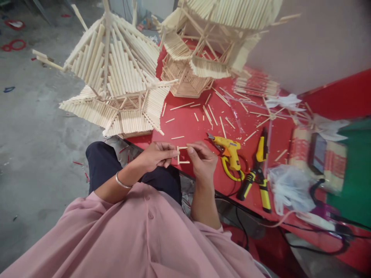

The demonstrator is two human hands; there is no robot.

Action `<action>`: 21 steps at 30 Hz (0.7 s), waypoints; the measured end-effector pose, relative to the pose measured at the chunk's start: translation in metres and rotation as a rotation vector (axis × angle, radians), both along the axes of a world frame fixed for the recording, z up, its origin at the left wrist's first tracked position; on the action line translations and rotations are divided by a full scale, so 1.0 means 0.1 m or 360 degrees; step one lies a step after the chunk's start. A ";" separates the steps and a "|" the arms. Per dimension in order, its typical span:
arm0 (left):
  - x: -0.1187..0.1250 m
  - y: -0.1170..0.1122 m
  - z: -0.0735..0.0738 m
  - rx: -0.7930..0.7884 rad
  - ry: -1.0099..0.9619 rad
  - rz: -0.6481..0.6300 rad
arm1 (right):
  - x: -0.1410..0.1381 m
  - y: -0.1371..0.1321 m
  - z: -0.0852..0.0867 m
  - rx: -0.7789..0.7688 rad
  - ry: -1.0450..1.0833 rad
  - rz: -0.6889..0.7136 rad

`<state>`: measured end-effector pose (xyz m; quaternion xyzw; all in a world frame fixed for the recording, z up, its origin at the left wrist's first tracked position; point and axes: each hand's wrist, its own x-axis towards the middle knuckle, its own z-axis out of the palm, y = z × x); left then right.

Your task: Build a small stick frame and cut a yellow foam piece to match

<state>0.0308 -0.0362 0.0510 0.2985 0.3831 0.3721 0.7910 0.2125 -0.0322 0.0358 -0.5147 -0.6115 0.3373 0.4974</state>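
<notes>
A small frame of thin wooden sticks [182,155], shaped like an open square, is held between both my hands above the near edge of the red table [191,125]. My left hand [156,155] pinches its left side with the fingers closed. My right hand [203,160] pinches the right side, fingers curled. A silver bangle sits on my left wrist.
Two large stick-built pagoda models [116,73] [208,42] stand at the table's far side. Loose sticks [208,112] lie scattered. A yellow glue gun [228,152], yellow-handled cutters [257,170], plastic bags [290,185] and stick bundles [315,158] lie right. Cables hang off the front edge.
</notes>
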 end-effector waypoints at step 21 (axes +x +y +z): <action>-0.06 0.27 0.13 0.0321 0.0724 0.0105 | -0.07 0.02 0.10 -0.0090 -0.0272 -0.0091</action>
